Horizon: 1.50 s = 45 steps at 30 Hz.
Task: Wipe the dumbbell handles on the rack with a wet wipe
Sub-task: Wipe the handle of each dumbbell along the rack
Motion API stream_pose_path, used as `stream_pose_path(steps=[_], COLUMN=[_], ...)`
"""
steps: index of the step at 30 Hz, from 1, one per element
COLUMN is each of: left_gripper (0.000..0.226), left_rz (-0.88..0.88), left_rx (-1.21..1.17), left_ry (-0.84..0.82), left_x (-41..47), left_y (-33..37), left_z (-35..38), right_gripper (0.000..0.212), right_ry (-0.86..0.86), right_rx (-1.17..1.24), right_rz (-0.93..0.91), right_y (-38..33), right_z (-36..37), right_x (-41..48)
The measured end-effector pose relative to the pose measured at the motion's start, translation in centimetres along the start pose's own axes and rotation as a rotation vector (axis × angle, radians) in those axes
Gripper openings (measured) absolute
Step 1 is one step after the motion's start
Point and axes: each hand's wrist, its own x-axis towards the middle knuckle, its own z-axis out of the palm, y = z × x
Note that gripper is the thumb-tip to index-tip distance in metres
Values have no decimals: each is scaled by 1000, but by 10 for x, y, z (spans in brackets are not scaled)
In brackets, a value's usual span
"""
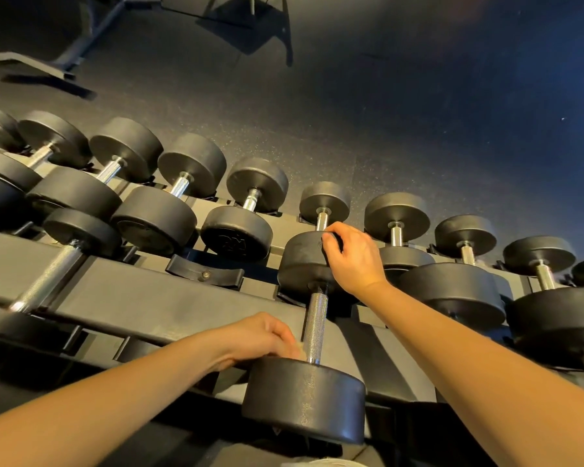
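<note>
Dark speckled rubber floor (418, 129) fills far side; bench frame (81, 45) far left. Tiered black rack (149, 298) runs left to right, round-headed dumbbells (189, 163) in rows. Near centre: one dumbbell (304, 399), knurled steel handle (315, 325) bare along most of its length. Right hand (351, 257): fingers curled over rim of far head (300, 261). Left hand (260, 335): fingers bent, pinching pale wet wipe (299, 352) against handle's near end; wipe mostly hidden.

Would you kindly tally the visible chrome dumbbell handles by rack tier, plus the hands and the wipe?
Chrome dumbbell handles, upper tier: 9
Chrome dumbbell handles, lower tier: 3
Bare hands, left hand and right hand (holding a black round dumbbell head): 2
Pale wet wipe: 1
Total: 15
</note>
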Motion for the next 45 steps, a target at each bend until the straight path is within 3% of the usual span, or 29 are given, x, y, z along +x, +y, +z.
stream_pose_path(steps=[8,10,13,16,18,21,23,27,31,33,35,40,42,45], left_gripper=[13,14,14,8,3,6,7,6,15,16,18,6,12,5], left_rz=[127,117,45,-8,-9,45,74,80,103,104,66,68,62,123], left_rx=[-708,-769,-699,-410,-199,-58,-97,-519,-719,-703,-607,-103,51,-126], left_ry=[408,454,223,-59,-132,-74,-16,173,455,431,291,-55,-70,73], left_x=[38,43,35,16,7,5,9,17,44,47,39,18,13,10], left_y=[36,39,24,3,-3,-1,4,19,35,32,24,-1,-5,1], left_z=[16,22,13,0,-3,-4,-3,-1,18,21,13,-5,-5,1], right_gripper=[25,25,25,24,24,23,24,25,24,24,24,24,24,24], right_ry=[7,9,6,14,19,17,15,15,16,16,13,16,14,11], right_rx=[7,1,5,3,8,15,12,7,4,10,7,8,12,8], right_rz=[-13,-8,-10,-3,-1,2,4,-6,-4,-3,-2,6,8,6], right_y=[1,1,1,0,0,0,0,-1,-1,0,0,-2,-1,0], right_z=[0,0,1,1,1,1,0,-1,0,0,-1,-1,0,0], right_x=[1,1,1,1,0,0,-1,0,0,0,0,-1,-1,0])
